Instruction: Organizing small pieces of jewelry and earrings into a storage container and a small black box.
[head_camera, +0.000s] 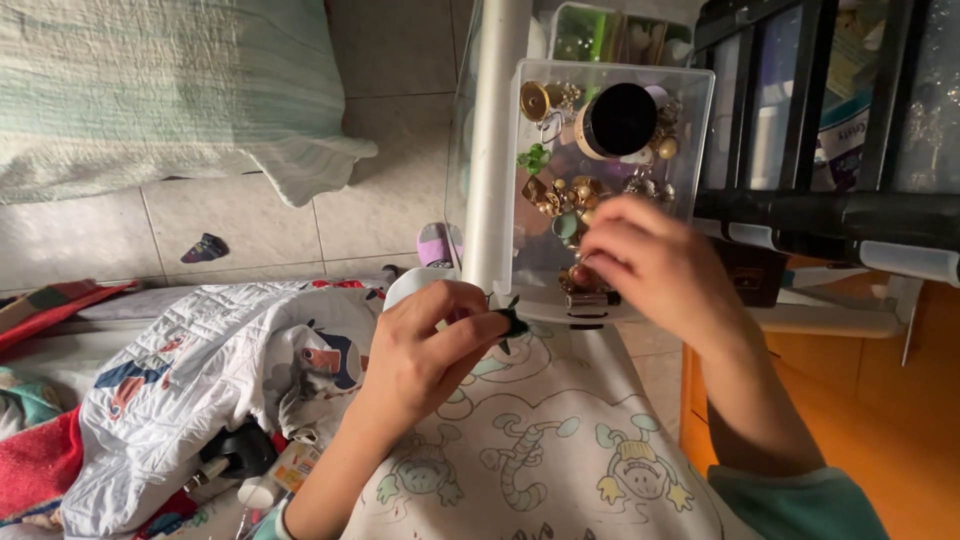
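The right hand (650, 262) reaches into the clear plastic box (700, 100) of jewellery (570, 195) in the upper middle of the frame; its fingers (605, 245) are bent close together over a small brown bead (580, 275) near the box's front edge, but I cannot tell if they pinch it; it is best to pick slowly and take one piece only, so nothing tangles. The left hand (425, 350), in the middle of the frame, pinches a small dark green thing (514, 322) just below the box, fingers squeezed tight on it; a round black lid (620, 120) sits inside the box.
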